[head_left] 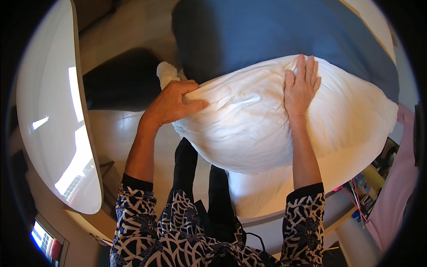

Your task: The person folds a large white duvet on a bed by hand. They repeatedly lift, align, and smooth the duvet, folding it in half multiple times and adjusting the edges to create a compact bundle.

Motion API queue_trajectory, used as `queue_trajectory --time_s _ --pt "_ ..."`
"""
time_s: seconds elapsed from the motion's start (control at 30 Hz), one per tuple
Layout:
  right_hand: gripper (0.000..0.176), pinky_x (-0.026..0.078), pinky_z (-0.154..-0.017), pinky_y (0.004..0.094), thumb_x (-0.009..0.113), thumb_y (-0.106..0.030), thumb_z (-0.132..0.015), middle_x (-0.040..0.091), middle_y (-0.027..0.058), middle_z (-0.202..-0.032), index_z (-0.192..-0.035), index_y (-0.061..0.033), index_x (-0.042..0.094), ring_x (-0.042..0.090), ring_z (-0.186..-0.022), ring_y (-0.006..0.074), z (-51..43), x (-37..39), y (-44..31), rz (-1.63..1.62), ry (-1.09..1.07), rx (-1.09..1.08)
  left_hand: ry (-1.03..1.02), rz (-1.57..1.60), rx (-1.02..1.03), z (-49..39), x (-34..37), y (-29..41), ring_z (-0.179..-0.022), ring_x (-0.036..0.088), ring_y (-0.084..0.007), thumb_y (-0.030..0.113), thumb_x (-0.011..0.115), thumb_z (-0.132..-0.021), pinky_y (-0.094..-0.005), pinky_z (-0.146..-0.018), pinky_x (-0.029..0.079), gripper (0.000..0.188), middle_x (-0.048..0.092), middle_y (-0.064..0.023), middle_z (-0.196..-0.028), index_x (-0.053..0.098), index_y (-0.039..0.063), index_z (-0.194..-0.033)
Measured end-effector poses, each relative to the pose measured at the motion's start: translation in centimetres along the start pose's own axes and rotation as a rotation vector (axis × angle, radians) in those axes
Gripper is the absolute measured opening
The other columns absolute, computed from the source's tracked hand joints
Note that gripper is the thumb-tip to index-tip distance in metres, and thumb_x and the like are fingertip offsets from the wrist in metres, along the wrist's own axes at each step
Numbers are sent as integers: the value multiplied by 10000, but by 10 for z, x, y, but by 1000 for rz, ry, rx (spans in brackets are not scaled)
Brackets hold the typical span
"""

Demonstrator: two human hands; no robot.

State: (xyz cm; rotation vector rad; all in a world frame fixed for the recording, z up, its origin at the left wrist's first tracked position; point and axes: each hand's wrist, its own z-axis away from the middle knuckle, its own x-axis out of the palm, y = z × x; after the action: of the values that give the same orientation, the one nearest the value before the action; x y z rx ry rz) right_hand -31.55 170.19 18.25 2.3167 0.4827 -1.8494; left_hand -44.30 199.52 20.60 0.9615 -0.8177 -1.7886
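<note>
A plump white pillow (247,133) in a wrinkled cloth cover lies across in front of me, over a blue sheet-like surface (260,33). My left hand (175,101) grips its left end, thumb on top and fingers curled over the far edge. A bunched white tip (166,73) sticks out just beyond that hand. On the pillow's upper face my right hand (300,88) rests flat, fingertips at the far edge and thumb apart. The cover is creased between the two hands. Below the pillow's near side shows another white, smooth cloth surface (260,195).
A glossy white tabletop (50,110) with window reflections stands at the left. Beside it is a black rounded object (123,80) on the pale floor (123,137). At the right, pink fabric (392,190) hangs near a shelf (343,217) with assorted small items.
</note>
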Motion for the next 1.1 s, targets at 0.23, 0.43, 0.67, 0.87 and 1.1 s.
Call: queue_trajectory --time_s 0.23,0.43,0.67,0.87,1.1 --pt "548 146 -1076 522 457 -365 -901 283 148 -1468 -1381 -112 380 220 -1365 325 2 3 2 -11 45 -28 171 -246 47 -7 -10 -26 -797 584 -240 241 712 -692 -349 -813 438 322 616 -118 -762 658 -29 -857" --pt "527 152 -1069 524 456 -346 -900 314 166 -1450 -1367 -110 401 246 -1353 341 1 4 1 -76 106 -57 134 -31 181 13 -46 -17 -738 550 -198 191 672 -706 -389 -1000 364 222 535 -69 -649 615 -17 -757" --pt "522 131 -1076 522 459 -313 -896 308 166 -1454 -1374 -114 392 236 -1358 340 2 -3 -6 -112 97 -56 57 -354 131 40 -54 -23 -763 562 -232 170 679 -706 -453 -1083 252 210 565 -107 -750 613 -25 -749" --pt "524 122 -1080 518 460 -305 -894 304 159 -1458 -1380 -123 387 225 -1366 328 4 -3 -9 -120 90 -48 188 -660 60 49 -55 -71 -948 566 -263 160 710 -706 -471 -1065 267 251 617 -136 -877 675 18 -910" --pt "518 131 -1076 514 459 -301 -893 308 151 -1458 -1375 -120 399 240 -1362 326 5 -4 -10 -135 103 -47 361 -728 210 15 -68 -111 -836 548 -258 170 719 -709 -439 -974 328 211 591 -85 -799 638 30 -844"
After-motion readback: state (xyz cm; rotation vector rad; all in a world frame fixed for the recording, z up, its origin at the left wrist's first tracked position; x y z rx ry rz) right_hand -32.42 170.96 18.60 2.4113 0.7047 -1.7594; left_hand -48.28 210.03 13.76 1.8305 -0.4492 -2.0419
